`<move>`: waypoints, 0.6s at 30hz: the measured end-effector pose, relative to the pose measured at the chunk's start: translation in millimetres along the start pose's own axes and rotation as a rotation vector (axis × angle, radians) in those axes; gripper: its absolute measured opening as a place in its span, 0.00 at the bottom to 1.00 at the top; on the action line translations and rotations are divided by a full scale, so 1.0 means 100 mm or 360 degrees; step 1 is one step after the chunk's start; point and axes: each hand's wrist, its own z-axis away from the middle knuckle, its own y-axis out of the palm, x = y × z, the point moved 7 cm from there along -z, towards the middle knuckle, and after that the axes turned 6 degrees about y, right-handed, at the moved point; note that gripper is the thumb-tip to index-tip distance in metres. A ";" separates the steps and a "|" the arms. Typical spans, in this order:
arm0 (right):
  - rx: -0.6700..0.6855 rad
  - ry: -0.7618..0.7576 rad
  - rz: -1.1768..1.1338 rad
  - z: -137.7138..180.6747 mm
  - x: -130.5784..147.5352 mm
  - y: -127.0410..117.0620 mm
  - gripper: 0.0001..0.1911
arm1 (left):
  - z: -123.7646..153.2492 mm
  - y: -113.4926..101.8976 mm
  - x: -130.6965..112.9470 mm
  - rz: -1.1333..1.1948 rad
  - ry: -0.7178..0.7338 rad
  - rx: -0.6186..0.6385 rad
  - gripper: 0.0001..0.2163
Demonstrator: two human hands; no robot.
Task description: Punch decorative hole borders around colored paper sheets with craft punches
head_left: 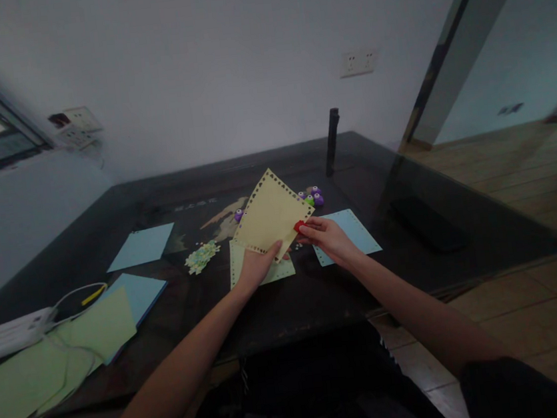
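A pale yellow sheet of paper point(273, 211) is held up at a tilt above the table, with small dark-looking punched holes along its edges. My left hand point(259, 265) grips its lower edge, thumb on top. At the sheet's lower right edge, my right hand point(326, 236) is closed around a small red craft punch point(300, 226). Beneath lies a pale green sheet point(234, 262) with holes along its border, partly covered by my left hand and the raised sheet. Close to my right hand rests a light blue sheet point(356, 230), also punched at the edges.
Several purple and green punches point(316, 198) sit behind the raised sheet. A heap of paper bits point(202, 256) lies left of centre. Blue paper point(142, 246), green sheets point(105, 323) and a white power strip point(14, 335) are farther left. A black post point(332, 142) stands at the back.
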 end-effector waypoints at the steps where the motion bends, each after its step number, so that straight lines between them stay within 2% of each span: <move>1: -0.0001 0.0003 -0.0002 0.00 0.00 0.00 0.12 | 0.00 0.00 -0.01 -0.0007 0.0017 0.0004 0.14; 11: 0.0032 -0.0019 -0.0023 -0.02 -0.02 -0.01 0.11 | 0.02 0.04 0.01 0.0040 -0.0003 0.0127 0.07; 18: 0.0017 -0.0038 -0.0011 -0.03 -0.03 -0.02 0.11 | 0.00 0.02 -0.02 -0.0031 -0.0015 0.0077 0.13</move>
